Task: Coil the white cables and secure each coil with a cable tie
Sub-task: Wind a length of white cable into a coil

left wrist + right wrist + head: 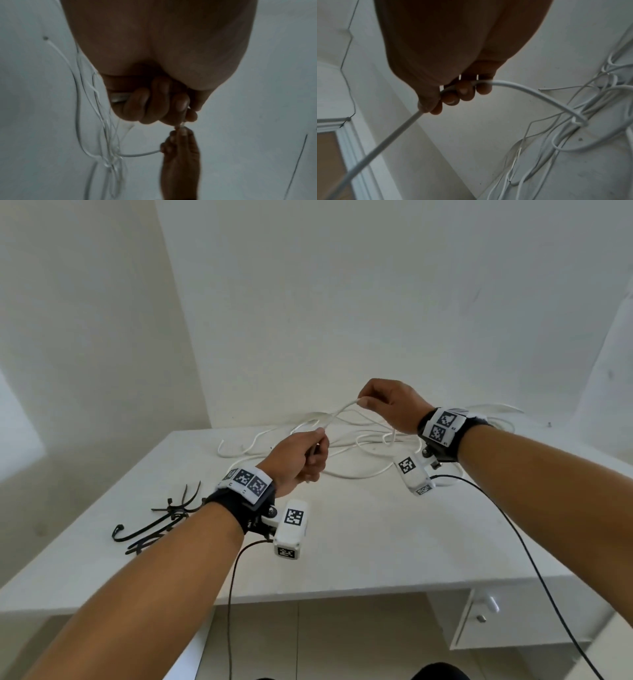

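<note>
A white cable [337, 414] stretches in the air between both hands above the white desk [342, 542]. My left hand [301, 458] grips one end of it in a fist; the left wrist view shows its curled fingers [154, 104] round the cable. My right hand [387, 404] pinches the same cable higher and further back, the cable [513, 86] running through its fingers [465, 90]. A loose tangle of white cables [359, 446] lies on the desk under the hands. Several black cable ties [161, 522] lie at the desk's left side.
The desk stands in a corner of white walls [342, 302]. A drawer with a knob [481, 618] sits under the desk's right front. Black camera leads [534, 559] hang from both wrists over the front edge.
</note>
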Action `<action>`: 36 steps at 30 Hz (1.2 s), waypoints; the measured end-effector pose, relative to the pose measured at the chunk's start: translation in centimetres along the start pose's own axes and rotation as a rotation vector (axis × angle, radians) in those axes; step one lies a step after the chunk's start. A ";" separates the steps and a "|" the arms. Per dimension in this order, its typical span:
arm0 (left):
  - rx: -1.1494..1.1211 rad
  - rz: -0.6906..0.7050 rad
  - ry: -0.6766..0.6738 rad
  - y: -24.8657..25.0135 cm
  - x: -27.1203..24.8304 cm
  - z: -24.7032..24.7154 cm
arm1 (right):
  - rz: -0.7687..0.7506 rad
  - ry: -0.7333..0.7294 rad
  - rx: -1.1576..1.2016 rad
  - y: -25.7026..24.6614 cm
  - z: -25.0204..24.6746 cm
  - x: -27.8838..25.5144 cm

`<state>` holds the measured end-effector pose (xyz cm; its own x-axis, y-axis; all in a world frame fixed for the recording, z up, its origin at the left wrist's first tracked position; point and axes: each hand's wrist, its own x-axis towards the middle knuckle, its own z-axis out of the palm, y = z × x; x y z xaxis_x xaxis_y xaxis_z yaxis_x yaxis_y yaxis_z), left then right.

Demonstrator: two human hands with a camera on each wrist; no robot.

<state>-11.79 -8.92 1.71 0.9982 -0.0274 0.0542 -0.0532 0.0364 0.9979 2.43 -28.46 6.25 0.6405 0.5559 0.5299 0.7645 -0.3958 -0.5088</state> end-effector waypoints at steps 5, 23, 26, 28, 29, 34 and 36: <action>-0.278 0.038 -0.251 2.7 0.1 1.6 | 0.043 0.007 0.065 -0.1 1.7 0.4; 0.369 0.317 0.322 -0.7 4.1 0.8 | -0.063 -0.425 -0.246 -3.5 7.5 -4.9; 0.601 0.330 0.344 -0.9 4.0 -0.1 | -0.094 -0.444 -0.307 -4.1 7.1 -5.2; 0.738 0.320 0.308 -1.1 3.9 -0.9 | -0.091 -0.448 -0.314 -4.5 6.6 -5.2; 0.779 0.296 0.284 -1.2 3.9 -1.3 | -0.085 -0.443 -0.309 -4.7 6.3 -5.2; 0.863 0.133 0.135 -2.3 3.3 -2.8 | -0.132 -0.425 -0.287 -5.4 3.6 -4.8; 0.905 0.101 0.091 -2.4 3.2 -2.8 | -0.145 -0.406 -0.263 -5.5 2.5 -4.3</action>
<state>-8.34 -6.32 -0.64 0.9840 0.0134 0.1776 -0.1046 -0.7635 0.6373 -4.67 -26.82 5.06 0.4859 0.8377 0.2493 0.8697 -0.4350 -0.2333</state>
